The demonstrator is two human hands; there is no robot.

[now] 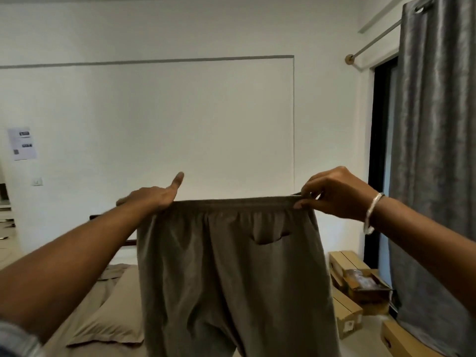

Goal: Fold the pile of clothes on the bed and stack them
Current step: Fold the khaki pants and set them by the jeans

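Note:
A pair of grey-brown trousers (231, 274) hangs in the air in front of me, held up by its elastic waistband, with a back pocket showing at the upper right. My left hand (152, 197) holds the waistband's left end, its thumb sticking up. My right hand (332, 194), with a silver bangle on the wrist, pinches the right end between thumb and fingers. The trouser legs run out of the bottom of the frame. The pile of clothes is hidden from view.
Below and to the left lies the bed (85, 305) with a beige sheet and a pillow (113, 320). Cardboard boxes (360, 282) stand on the floor at the right, beside a grey curtain (435, 150). A white wall is ahead.

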